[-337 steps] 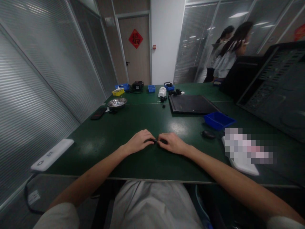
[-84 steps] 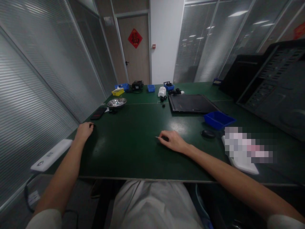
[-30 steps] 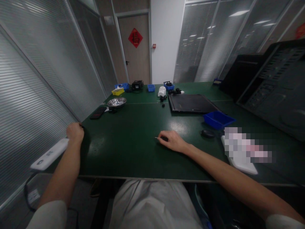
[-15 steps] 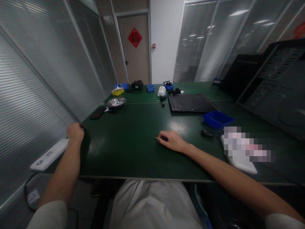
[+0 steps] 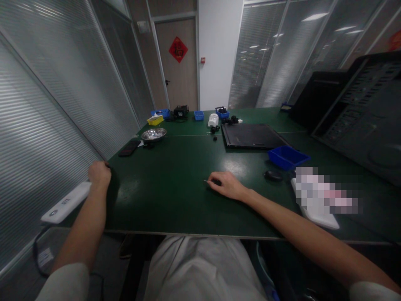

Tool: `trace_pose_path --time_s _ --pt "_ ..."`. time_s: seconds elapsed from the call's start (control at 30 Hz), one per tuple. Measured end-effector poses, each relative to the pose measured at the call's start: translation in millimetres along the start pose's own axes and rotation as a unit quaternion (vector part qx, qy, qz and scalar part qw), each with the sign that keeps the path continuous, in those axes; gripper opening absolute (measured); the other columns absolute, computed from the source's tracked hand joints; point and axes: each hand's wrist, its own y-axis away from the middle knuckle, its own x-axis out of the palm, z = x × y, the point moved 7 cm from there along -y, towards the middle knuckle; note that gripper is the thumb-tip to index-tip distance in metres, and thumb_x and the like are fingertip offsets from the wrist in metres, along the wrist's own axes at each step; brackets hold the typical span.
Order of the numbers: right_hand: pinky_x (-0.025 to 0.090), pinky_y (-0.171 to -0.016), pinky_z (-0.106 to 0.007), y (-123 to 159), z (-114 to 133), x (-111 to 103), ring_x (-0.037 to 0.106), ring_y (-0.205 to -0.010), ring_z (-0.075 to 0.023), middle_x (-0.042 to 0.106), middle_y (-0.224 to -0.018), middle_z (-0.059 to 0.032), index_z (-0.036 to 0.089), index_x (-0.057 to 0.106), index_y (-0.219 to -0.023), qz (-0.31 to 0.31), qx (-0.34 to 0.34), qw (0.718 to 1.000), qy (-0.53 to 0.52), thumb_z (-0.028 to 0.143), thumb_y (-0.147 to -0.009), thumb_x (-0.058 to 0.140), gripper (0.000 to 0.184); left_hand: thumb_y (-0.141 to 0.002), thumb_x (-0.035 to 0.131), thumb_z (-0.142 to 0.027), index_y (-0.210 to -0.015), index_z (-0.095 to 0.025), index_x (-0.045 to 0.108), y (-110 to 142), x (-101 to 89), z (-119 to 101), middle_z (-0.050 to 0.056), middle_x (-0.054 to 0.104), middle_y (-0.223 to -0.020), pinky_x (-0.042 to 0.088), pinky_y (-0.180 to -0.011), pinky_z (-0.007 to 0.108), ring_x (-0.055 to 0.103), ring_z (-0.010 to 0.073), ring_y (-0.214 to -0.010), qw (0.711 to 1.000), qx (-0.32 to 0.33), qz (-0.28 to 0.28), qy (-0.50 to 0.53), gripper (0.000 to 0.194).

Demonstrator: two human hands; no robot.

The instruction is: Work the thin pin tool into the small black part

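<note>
My right hand point(image 5: 226, 185) rests above the green table point(image 5: 163, 196), thumb and forefinger pinched on a thin, pale, pointed piece point(image 5: 206, 181). Only its short tip shows; the rest is hidden by the fingers. On the far left, my left hand point(image 5: 99, 173) is curled closed at the table's edge. A little dark shape shows by its fingers, but I cannot make out what it is. Just below that hand lies a long white box with a label point(image 5: 65, 202), partly behind the forearm.
A black computer mouse point(image 5: 273, 175) and a blue tray point(image 5: 288, 156) lie to the right, near a flat black panel point(image 5: 255, 136). Farther left are a metal bowl point(image 5: 153, 134) and a black phone point(image 5: 129, 148). A large dark case point(image 5: 372, 117) stands at right.
Nearly everything stays put. The whole view shifts very slightly, while both hands keep their places and their grip.
</note>
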Motion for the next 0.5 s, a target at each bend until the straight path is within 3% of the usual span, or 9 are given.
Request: trace_pose_path --time_s 0.17,0.27,0.5 --pt "0.044 -0.069 -0.026 0 0 0 0.063 -0.074 -0.0153 0.071 -0.089 -0.0024 0.021 0.069 -0.101 -0.004 -0.003 1.000 0.000 0.032 -0.101 0.058 0.016 -0.094 0.050 -0.018 -0.121 -0.005 0.074 3 -3.3 2 0.025 0.064 -0.119 0.048 -0.086 0.043 0.060 0.0347 -0.106 1.000 -0.025 0.003 0.005 0.038" --pt "0.044 -0.070 -0.026 0 -1 1 0.063 -0.074 -0.0151 0.072 -0.089 -0.0024 0.021 0.069 -0.101 -0.002 -0.002 1.000 0.000 0.032 -0.101 0.057 0.016 -0.094 0.051 -0.018 -0.120 -0.005 0.075 5 -6.5 0 0.023 0.066 -0.114 0.046 -0.083 0.038 0.060 0.0310 -0.100 1.000 -0.027 0.004 0.002 0.038" --pt "0.043 -0.070 -0.026 0 -2 1 0.064 -0.075 -0.0152 0.072 -0.090 -0.0024 0.021 0.069 -0.102 0.006 0.003 1.000 0.005 0.033 -0.101 0.057 0.017 -0.093 0.057 -0.018 -0.115 -0.001 0.075 11 -18.5 -6 0.011 0.061 -0.082 0.035 -0.075 0.026 0.048 0.0191 -0.080 1.000 -0.023 -0.009 -0.007 0.033"
